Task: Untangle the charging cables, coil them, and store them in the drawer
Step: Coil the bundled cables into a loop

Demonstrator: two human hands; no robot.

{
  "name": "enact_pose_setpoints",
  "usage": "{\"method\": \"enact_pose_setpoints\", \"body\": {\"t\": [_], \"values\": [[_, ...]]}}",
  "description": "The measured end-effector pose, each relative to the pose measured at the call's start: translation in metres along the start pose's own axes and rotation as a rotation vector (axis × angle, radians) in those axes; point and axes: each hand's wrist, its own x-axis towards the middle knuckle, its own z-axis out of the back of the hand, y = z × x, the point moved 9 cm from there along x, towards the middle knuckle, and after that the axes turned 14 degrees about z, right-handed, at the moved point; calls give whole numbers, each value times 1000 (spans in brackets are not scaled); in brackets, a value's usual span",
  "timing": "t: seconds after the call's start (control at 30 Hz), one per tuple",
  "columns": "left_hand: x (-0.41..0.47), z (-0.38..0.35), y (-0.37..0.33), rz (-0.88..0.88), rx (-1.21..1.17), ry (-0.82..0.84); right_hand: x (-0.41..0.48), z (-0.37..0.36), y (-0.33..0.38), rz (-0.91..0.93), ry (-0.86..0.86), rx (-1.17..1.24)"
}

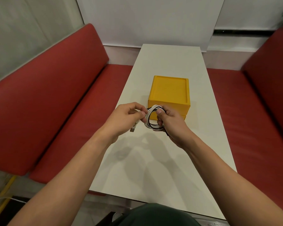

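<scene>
A bundle of white and black charging cables hangs looped in a rough ring above the table, just in front of the yellow drawer box. My right hand grips the right side of the ring, fingers curled round the strands. My left hand pinches a white cable end at the ring's left side, and its USB plug sticks out below my palm. The drawers of the box look closed from here.
The white table is narrow and runs away from me. Red bench cushions flank it on the left and right. A white wall stands behind the table's far end.
</scene>
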Motion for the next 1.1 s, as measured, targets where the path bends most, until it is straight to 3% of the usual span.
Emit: {"method": "enact_pose_setpoints", "body": {"t": [0.17, 0.53, 0.87, 1.1], "values": [[3, -1, 0, 64, -69, 192, 1, 0, -3, -19, 3, -26], [5, -4, 4, 62, -79, 410, 5, -1, 0, 8, 41, -14], [4, -6, -11, -105, 356, 332, 7, 1, 0, 3, 53, 12], [4, -7, -23, -233, 402, 158, 7, 1, 2, 4, 58, 59]]}}
